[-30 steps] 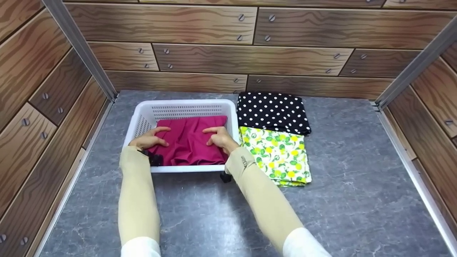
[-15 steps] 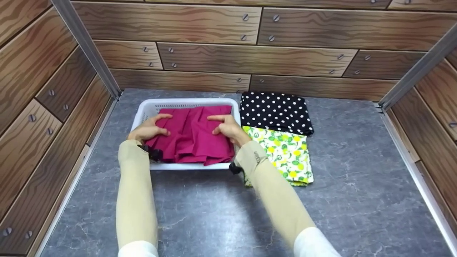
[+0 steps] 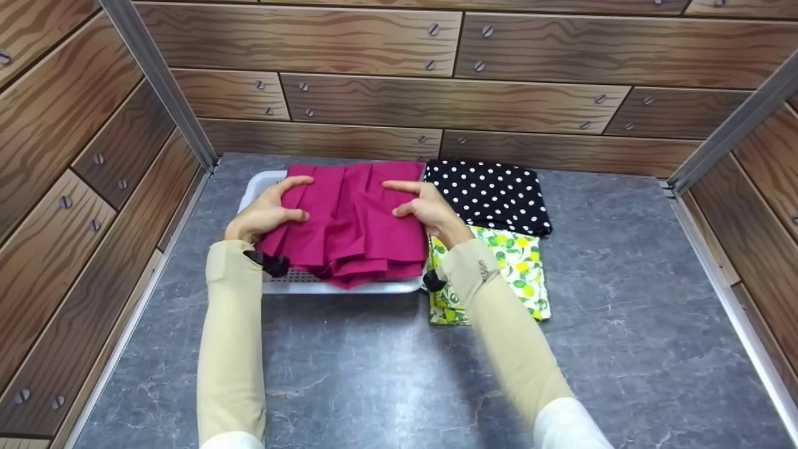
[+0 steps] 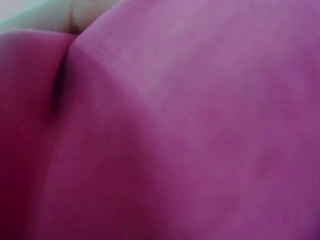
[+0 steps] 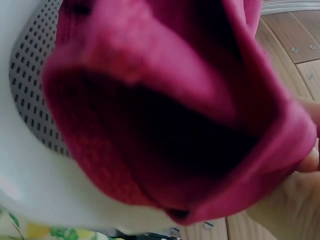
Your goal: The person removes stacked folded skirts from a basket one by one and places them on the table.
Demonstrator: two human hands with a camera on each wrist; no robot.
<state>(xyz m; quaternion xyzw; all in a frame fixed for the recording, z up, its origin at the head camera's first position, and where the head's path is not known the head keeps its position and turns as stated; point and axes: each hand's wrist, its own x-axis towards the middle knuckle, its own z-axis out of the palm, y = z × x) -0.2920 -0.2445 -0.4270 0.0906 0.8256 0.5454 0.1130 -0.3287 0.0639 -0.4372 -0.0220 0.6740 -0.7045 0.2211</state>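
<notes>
A folded magenta cloth is held up over the white plastic basket, its lower edge sagging in loose folds. My left hand grips the cloth's left side, thumb and forefinger on top and the other fingers hidden beneath. On the opposite side my right hand grips it the same way. Magenta fabric fills the left wrist view, blurred. In the right wrist view the cloth shows open folded layers above the basket's perforated floor, with part of the right hand at its edge.
Right of the basket lie a folded black cloth with white dots and, nearer, a folded lemon-print cloth, partly behind the right forearm. Wood-patterned walls enclose the grey marbled surface at the back and both sides.
Both hands have lifted the magenta cloth up out of the basket, slightly to the right. The basket and the two other folded cloths stay where they were; the view has shifted slightly.
</notes>
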